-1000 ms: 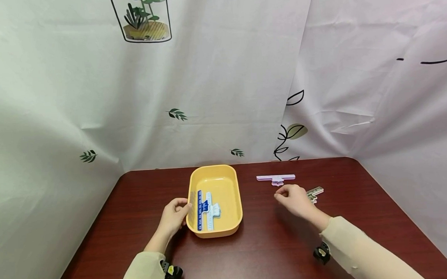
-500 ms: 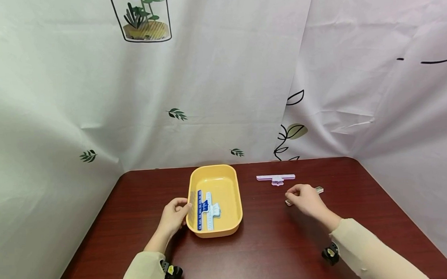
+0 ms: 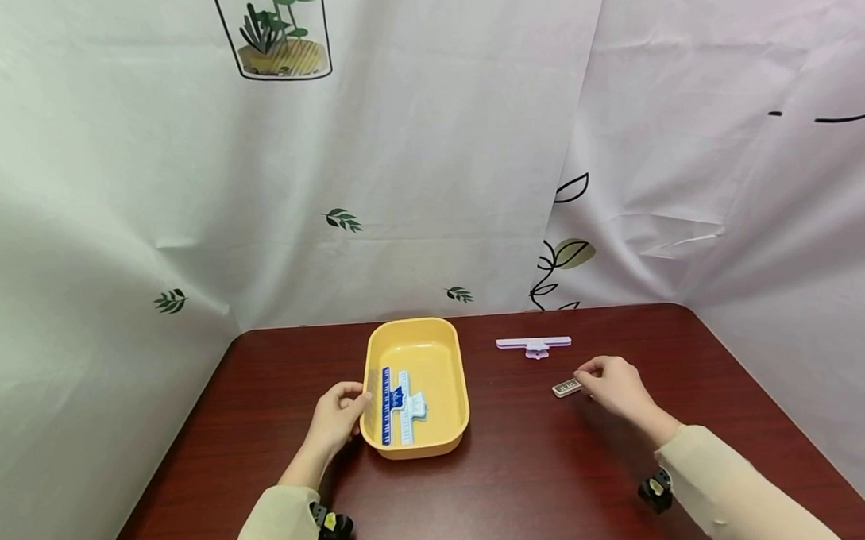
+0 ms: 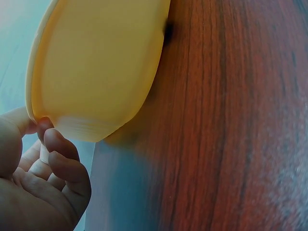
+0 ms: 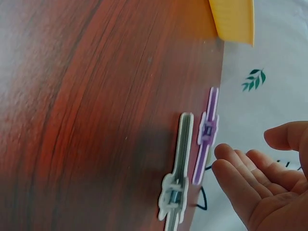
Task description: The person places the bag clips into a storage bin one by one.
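My left hand (image 3: 335, 420) pinches the left rim of a yellow tray (image 3: 443, 381) between thumb and fingers; the left wrist view shows this hand (image 4: 48, 178) at the tray's edge. Inside the tray lie a dark blue ruler clip (image 3: 386, 411) and a light blue one (image 3: 406, 414), side by side. My right hand (image 3: 623, 390) hovers over a white clip with a dark keyboard-like pattern (image 3: 566, 388), covering much of it. In the right wrist view, thumb and fingers are apart with nothing between them, and that clip (image 5: 184, 144) lies on the table beside the hand.
A purple ruler clip (image 3: 517, 344) lies near the table's back edge, beyond my right hand. The dark red wooden table (image 3: 511, 474) meets a white patterned curtain (image 3: 429, 183) behind and at both sides.
My right hand has moved to the right over the patterned clip, so its left end now shows and its right end is hidden. My left hand and the tray stay put.
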The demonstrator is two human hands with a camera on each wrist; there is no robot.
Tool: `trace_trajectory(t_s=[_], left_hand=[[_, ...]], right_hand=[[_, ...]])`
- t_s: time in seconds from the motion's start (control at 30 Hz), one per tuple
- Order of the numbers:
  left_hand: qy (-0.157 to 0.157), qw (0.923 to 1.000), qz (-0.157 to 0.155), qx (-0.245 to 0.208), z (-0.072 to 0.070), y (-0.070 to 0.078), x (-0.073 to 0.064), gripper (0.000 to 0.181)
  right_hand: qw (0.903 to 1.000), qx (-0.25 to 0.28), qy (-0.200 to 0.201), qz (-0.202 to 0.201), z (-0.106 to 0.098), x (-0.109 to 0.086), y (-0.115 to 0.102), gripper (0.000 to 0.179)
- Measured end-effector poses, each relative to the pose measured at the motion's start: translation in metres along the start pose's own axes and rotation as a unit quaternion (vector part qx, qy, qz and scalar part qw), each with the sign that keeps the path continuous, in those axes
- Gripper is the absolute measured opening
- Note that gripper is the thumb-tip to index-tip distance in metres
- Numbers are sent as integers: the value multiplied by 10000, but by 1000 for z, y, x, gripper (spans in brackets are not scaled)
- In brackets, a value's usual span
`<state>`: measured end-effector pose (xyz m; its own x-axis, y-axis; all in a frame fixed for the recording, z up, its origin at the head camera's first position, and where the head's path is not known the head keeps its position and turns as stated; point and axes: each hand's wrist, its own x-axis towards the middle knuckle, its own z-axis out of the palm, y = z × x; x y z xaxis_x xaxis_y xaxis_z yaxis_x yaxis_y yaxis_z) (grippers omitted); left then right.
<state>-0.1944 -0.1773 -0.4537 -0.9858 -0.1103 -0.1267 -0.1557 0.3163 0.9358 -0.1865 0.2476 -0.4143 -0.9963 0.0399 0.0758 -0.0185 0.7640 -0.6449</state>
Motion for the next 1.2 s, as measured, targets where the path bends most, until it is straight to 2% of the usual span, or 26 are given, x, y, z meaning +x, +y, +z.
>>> trace_trajectory(t_s=[0.23, 0.63, 0.87, 1.2], left_hand=[[-28, 10000, 30, -9, 0, 0, 0, 29], [-13, 10000, 36, 1, 0, 0, 0, 30], [-18, 10000, 3, -22, 0, 0, -1, 30], [-35, 10000, 50, -19, 0, 1, -1, 31]], right_hand=[[9999, 12, 56, 144, -6, 0, 9, 23], [9982, 218, -82, 553, -12, 0, 27, 29], [9972, 103, -97, 734, -14, -2, 30, 28], [9925, 509, -204, 1090, -13, 0, 41, 32]])
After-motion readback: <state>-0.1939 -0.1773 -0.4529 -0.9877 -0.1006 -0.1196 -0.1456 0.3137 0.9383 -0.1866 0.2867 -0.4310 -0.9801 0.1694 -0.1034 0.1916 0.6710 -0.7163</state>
